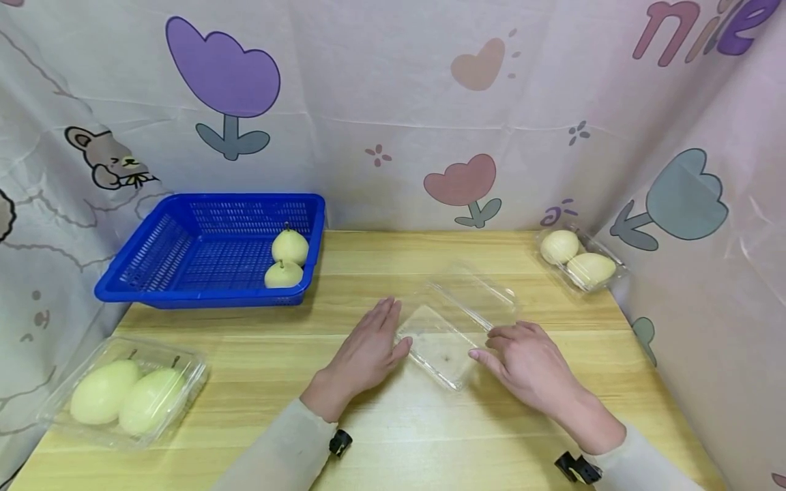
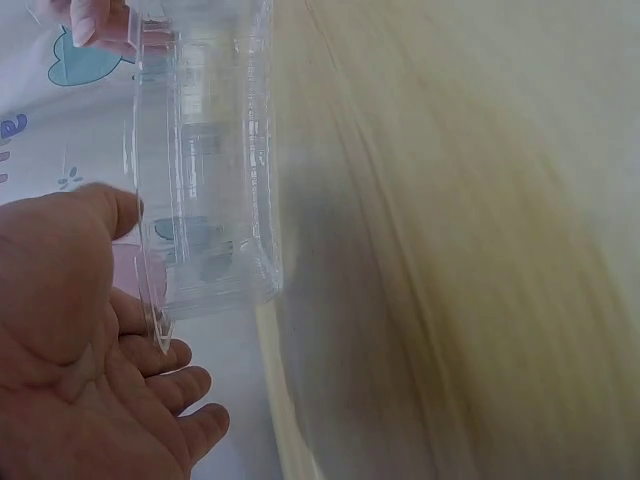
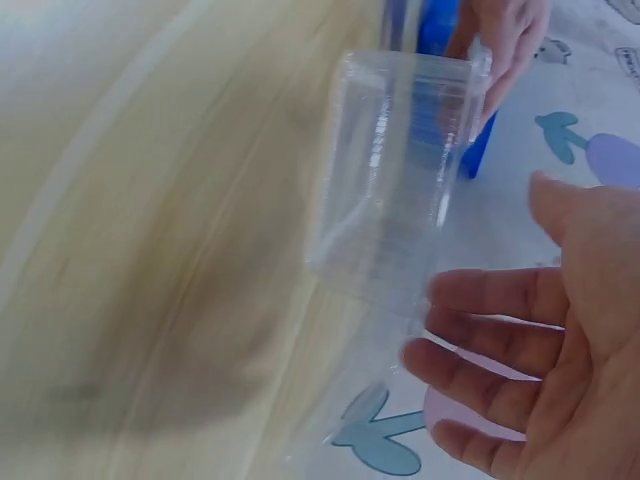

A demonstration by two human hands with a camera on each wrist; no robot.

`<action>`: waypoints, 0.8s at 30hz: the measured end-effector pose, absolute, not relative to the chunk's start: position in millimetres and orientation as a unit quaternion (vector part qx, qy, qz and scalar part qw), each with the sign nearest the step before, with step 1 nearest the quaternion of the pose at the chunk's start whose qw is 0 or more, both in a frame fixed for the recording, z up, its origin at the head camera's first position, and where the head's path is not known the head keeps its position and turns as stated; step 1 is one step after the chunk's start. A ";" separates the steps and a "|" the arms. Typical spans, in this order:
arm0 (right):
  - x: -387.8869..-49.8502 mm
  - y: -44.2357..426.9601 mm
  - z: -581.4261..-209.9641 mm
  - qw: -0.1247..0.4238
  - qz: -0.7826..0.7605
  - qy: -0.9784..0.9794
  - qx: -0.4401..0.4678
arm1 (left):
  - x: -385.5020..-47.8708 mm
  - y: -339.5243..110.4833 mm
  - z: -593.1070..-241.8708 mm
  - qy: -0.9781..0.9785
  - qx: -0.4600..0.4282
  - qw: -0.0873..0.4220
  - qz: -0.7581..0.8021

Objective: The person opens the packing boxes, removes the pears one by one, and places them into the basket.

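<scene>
A clear plastic clamshell box [image 1: 445, 358] rests on the table between both hands in the head view, its lid [image 1: 475, 294] folded back away from me. My left hand [image 1: 362, 351] is at the box's left side, fingers extended and thumb by the rim; the left wrist view shows the thumb tip against the rim [image 2: 150, 230]. On the other side, my right hand [image 1: 534, 368] has its loosely bent fingertips near the edge where lid and base meet. In the right wrist view its fingers [image 3: 490, 290] reach the box's edge, with the thumb standing apart.
A blue plastic basket [image 1: 209, 297] stands at the back left with two pears [image 1: 290, 247] inside. One closed clear box [image 1: 195, 374] of two pears sits at front left, another [image 1: 604, 285] at back right. Patterned cloth [image 1: 368, 82] hangs behind the wooden table [image 1: 258, 368].
</scene>
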State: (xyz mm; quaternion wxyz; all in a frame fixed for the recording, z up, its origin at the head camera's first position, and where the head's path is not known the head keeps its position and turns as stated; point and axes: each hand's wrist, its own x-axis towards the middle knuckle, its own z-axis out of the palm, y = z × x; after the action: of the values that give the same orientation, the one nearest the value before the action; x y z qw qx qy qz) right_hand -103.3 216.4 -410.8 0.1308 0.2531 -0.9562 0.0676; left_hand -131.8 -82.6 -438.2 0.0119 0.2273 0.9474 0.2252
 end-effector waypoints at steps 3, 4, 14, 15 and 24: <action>-99.7 213.5 -405.7 0.133 0.069 -0.954 0.261 | -134.3 -78.8 -438.3 0.950 0.217 0.004 0.222; -98.7 212.3 -404.0 0.135 0.073 -0.953 0.262 | -135.2 -77.6 -438.0 0.953 0.211 0.000 0.219; -98.6 203.2 -397.6 0.124 0.116 -0.954 0.247 | -138.3 -61.0 -433.2 0.967 0.161 -0.076 0.181; -101.0 202.7 -398.7 0.130 0.117 -0.954 0.244 | -138.3 -59.6 -433.3 0.968 0.160 -0.075 0.179; -122.6 193.0 -414.6 0.125 0.081 -0.957 0.248 | -137.0 -50.2 -433.3 0.955 0.204 -0.013 0.214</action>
State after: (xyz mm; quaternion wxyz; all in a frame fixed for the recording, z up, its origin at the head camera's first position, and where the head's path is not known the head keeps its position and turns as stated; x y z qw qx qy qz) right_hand -122.6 193.0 -414.6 0.1251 0.2477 -0.9573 0.0805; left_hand -137.0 -50.2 -433.3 -0.0130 0.2041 0.9552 0.2139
